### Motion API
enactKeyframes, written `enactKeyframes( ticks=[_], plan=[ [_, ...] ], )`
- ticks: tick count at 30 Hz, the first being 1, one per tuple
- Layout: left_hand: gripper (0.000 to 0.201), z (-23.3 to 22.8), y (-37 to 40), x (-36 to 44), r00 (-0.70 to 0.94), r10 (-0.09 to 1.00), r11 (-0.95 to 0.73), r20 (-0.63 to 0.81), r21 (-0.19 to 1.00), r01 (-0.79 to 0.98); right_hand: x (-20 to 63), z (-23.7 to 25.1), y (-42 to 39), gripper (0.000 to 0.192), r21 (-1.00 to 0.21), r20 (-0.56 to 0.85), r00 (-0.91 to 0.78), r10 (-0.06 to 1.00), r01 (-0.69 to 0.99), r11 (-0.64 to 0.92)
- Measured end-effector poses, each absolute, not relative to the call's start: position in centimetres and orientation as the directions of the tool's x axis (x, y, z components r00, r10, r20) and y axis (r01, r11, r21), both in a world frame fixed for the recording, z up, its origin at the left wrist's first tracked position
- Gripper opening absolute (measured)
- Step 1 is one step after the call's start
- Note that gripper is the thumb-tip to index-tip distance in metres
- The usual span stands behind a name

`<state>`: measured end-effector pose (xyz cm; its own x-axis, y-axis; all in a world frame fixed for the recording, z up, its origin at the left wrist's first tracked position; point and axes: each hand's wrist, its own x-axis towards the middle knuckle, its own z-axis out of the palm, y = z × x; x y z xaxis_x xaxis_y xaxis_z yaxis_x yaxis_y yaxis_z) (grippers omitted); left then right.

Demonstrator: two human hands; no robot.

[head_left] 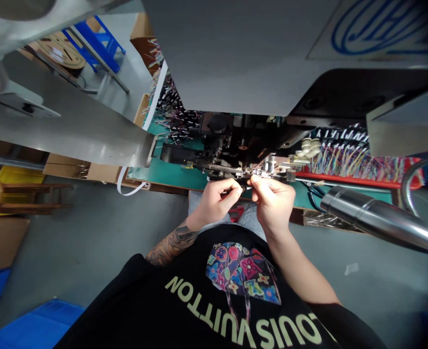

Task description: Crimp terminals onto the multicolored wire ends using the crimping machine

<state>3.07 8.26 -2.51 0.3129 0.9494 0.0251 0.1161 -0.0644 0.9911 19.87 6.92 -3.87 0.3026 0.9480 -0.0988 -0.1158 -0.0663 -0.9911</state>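
Note:
My left hand (pixel 219 198), on a tattooed forearm, and my right hand (pixel 272 199) meet fingertip to fingertip at the front of a bench machine. Together they pinch a small thin wire piece (pixel 244 185), which is mostly hidden by the fingers. Just above the fingertips is the machine's dark metal tooling (pixel 236 160), with a horizontal feed rail and small metal parts. The machine stands on a green bench top (pixel 170 175). Its large grey housing (pixel 236 53) overhangs the work spot.
A red tray (pixel 348 178) of several coloured wires lies right of the tooling. More wire bundles (pixel 173 114) lie at the bench's far left. A shiny metal tube (pixel 377 219) crosses the right side. A wooden stool (pixel 28 196) and blue crates (pixel 28 325) stand on the floor at left.

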Motion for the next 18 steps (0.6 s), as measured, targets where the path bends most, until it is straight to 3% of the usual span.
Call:
enactKeyframes(
  ticks=[12,15,18],
  plan=[
    [0.033,-2.8,8.0,2.7,0.303,0.952,-0.088,0.034,0.983,0.164,20.2,-3.9,6.7,0.034,-0.995,-0.092,0.301,0.949,-0.066,-0.075],
    [0.034,-3.4,8.0,2.0,0.435,0.900,-0.017,0.000,0.999,0.034,20.4,-3.8,5.5,0.020,-1.000,0.008,0.286,0.958,-0.007,0.011],
    [0.043,-4.6,7.4,1.6,0.508,0.861,0.105,-0.003,0.979,-0.173,20.2,-4.1,3.5,0.042,-0.994,0.106,0.166,0.980,0.010,0.106]
  ],
)
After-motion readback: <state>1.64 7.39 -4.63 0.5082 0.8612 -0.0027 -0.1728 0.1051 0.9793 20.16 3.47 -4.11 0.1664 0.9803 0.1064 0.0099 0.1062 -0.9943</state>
